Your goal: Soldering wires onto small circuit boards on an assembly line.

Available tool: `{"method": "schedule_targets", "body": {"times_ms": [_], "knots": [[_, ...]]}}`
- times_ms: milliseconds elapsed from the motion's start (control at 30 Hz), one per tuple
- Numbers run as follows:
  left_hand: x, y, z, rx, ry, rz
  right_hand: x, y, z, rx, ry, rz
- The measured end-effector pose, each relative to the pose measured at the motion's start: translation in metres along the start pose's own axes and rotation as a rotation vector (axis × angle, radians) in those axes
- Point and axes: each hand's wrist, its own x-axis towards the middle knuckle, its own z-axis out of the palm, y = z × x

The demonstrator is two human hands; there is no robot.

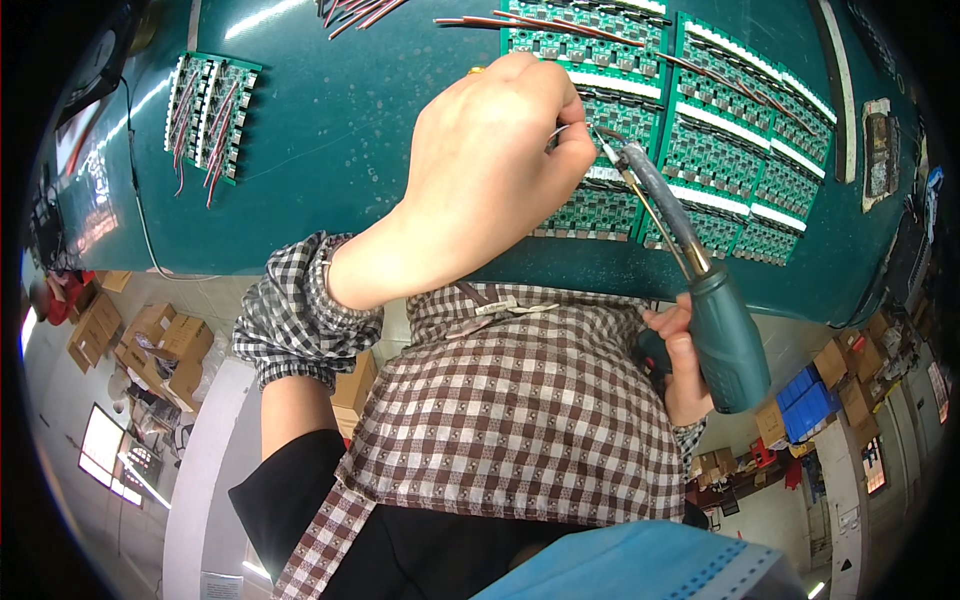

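Head view: left hand [500, 150] closed, fingertips pinching thin greyish wire [562, 130] above green circuit-board panels with white strips [715, 145], right half of bench. Right hand [685, 370] gripping soldering iron with dark green plastic handle [728, 335], metal tip beside left fingertips. Iron probably light, rigid, tip likely hot: hold by handle only. Wire likely limp; panels likely stiff, fragile parts, best taken by edges. Bench [330, 150] glossy green, smooth, specked. Room: brown cardboard boxes [180, 350], blue bins [808, 402] below.
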Motion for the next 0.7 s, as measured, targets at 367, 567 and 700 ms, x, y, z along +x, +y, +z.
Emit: {"method": "schedule_targets", "body": {"times_ms": [367,567,700], "knots": [[-0.003,-0.002,0.002,0.014,0.011,-0.006,0.0,0.005,-0.007,-0.152,-0.048,0.002],[-0.001,0.001,0.002,0.003,0.01,-0.009,-0.008,0.012,-0.014,-0.202,0.05,-0.071],[-0.002,0.0,0.002,0.0,0.012,-0.016,-0.01,0.019,-0.013,-0.152,0.065,-0.045]]}}
